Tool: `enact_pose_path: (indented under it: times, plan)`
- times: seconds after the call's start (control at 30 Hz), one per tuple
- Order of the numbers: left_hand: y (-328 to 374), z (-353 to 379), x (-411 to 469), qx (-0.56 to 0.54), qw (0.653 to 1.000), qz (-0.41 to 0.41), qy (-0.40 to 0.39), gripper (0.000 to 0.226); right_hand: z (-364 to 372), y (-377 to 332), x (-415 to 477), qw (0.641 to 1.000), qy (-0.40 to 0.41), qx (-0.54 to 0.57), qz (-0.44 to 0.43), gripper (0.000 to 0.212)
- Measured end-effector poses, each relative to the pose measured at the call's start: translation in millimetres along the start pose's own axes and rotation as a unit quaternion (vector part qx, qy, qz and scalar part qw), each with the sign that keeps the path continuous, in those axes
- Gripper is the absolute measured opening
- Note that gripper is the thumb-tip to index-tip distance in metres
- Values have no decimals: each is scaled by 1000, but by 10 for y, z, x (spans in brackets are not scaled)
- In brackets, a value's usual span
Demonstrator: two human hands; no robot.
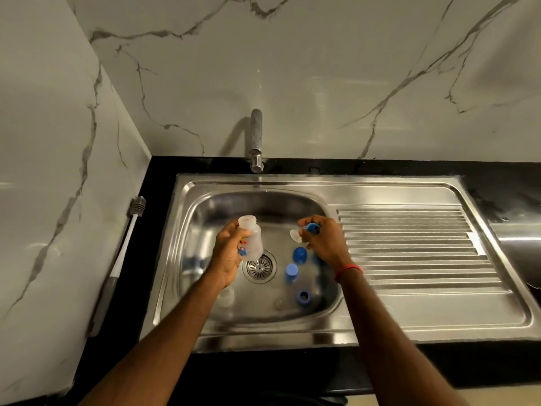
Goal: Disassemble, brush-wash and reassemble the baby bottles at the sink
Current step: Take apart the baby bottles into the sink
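Marble-veined wall [322, 68] behind, black counter [159, 206], steel sink [366, 186] set into it with a ribbed drainboard [409, 253] on the right. Tap [256, 142] at the back edge; no stream visible. Person stands at the front edge with both arms over the basin. Left hand [231, 254] is wrapped around a clear bottle body [252, 238], upright, neck open, held above the drain [260, 268]. Right hand [323, 240] pinches a blue collar ring [313, 228] with a clear teat [294, 234] poking from it, held apart from the bottle, over the basin's right half. On the basin floor right of the drain: a blue cap [299, 255], a paler blue piece [291, 271], and a loose blue ring [303, 297] toward the front edge. A second clear bottle [227, 295] lies near the front left, blurred. Bottle brush [123, 250] leans at the counter's left edge against the wall, untouched. Judgement: disassembly step, collar already off this bottle, washing not begun. Next move likely calls for pushing the teat out of its ring, setting the parts down in the basin, then a free hand for the brush and tap.
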State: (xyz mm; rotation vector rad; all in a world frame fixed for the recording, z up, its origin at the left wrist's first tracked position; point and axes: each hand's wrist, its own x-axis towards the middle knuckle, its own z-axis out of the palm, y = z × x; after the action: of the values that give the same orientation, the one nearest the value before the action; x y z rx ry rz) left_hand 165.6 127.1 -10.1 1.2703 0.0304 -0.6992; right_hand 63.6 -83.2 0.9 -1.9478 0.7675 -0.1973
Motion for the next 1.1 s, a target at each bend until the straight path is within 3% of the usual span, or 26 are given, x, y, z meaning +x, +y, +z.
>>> enact_pose_path:
  times: [0.13, 0.37, 0.6, 1.1]
  plan:
    - [-81, 3, 146, 86, 995, 42, 7, 36, 74, 156, 187, 999, 9, -36, 18, 19]
    - [-319, -25, 658, 235, 969, 66, 33, 48, 375, 486, 660, 992, -13, -121, 15, 18]
    - [-617, -12, 1164, 320, 945, 53, 38, 51, 711, 812, 999, 978, -36, -207, 4, 19]
    - [-996, -187, 1833, 418, 906, 57, -26, 53, 1098, 1297, 1526, 961, -73, -265, 0, 20]
